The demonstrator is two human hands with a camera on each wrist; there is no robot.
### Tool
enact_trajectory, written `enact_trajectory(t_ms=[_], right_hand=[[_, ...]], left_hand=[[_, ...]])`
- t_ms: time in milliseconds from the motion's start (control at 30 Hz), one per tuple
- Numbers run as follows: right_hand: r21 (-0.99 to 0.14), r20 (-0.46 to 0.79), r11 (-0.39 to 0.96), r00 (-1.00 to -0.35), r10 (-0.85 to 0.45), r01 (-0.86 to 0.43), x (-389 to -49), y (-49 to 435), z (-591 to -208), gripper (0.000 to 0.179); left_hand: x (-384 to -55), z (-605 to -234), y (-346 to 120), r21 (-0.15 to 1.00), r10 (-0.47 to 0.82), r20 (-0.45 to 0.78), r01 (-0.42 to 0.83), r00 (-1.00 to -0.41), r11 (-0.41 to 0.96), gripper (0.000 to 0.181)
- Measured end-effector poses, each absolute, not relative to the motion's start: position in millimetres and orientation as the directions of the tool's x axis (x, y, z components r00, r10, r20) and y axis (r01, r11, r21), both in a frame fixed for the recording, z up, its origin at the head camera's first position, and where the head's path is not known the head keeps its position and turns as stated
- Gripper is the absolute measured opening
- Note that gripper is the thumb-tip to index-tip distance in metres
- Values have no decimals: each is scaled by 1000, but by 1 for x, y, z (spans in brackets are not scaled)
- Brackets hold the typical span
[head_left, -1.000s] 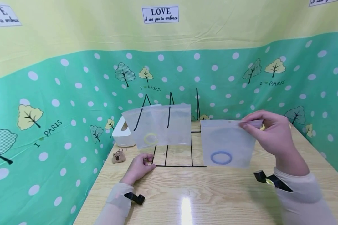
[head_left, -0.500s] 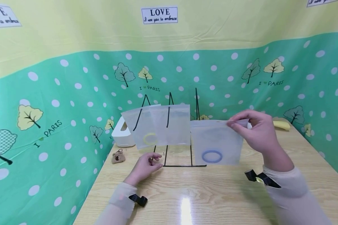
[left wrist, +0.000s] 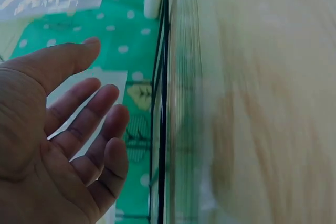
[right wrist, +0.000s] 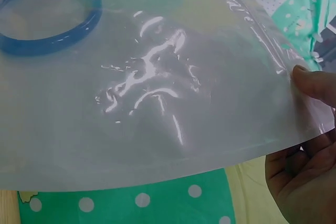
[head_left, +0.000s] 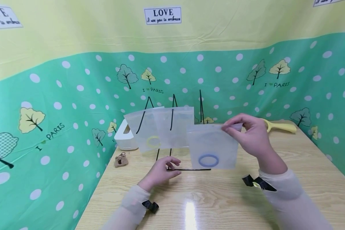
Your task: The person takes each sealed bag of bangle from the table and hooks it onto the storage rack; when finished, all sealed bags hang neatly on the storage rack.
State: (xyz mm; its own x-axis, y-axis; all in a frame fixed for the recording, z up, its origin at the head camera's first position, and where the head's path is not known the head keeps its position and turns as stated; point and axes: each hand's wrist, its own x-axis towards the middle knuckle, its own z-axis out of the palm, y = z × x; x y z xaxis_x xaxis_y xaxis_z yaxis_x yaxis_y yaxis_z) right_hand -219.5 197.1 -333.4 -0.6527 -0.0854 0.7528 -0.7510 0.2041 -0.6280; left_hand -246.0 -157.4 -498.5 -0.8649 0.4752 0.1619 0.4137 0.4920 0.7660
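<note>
My right hand (head_left: pixel 251 137) pinches the upper right corner of a translucent zip bag (head_left: pixel 224 145), held upright in front of a black wire rack (head_left: pixel 189 169). A blue ring (head_left: pixel 199 160) lies in the bottom of that bag; the right wrist view shows thumb (right wrist: pixel 315 83) and fingers on the zip end of the bag (right wrist: pixel 199 145). Two more translucent bags hang on the rack's left and middle prongs, the left bag (head_left: pixel 141 129) with a yellow ring in it. My left hand (head_left: pixel 161 169), fingers loosely bent and holding nothing, is at the rack's front bar.
A white box (head_left: pixel 127 140) with a slot stands behind the rack at left. Nearer, a brown bear-face keychain (head_left: pixel 121 160) lies on the wooden table (head_left: pixel 212 198). At the back right lies a yellow tool (head_left: pixel 284 127) with a forked end. A dotted green cloth encloses the table.
My right hand has carried the bag with the blue ring leftward, closer to the hanging bags. My left hand has slid right along the rack's front bar from its left corner.
</note>
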Motion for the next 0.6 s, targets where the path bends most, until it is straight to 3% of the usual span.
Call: enact_trajectory(t_ms=[167, 433, 600], right_hand=[[-633, 749, 186, -655, -101, -752, -223, 191, -337, 14], [-664, 725, 174, -683, -88, -727, -228, 180, -339, 10], [-674, 712, 203, -698, -78, -710, -231, 175, -337, 6]], left_hand=[[-244, -493, -138, 771, 504, 193, 448, -842, 453, 35], [-243, -488, -121, 733, 455, 296, 506, -840, 455, 5], [-244, -487, -121, 728, 411, 328, 505, -851, 463, 7]])
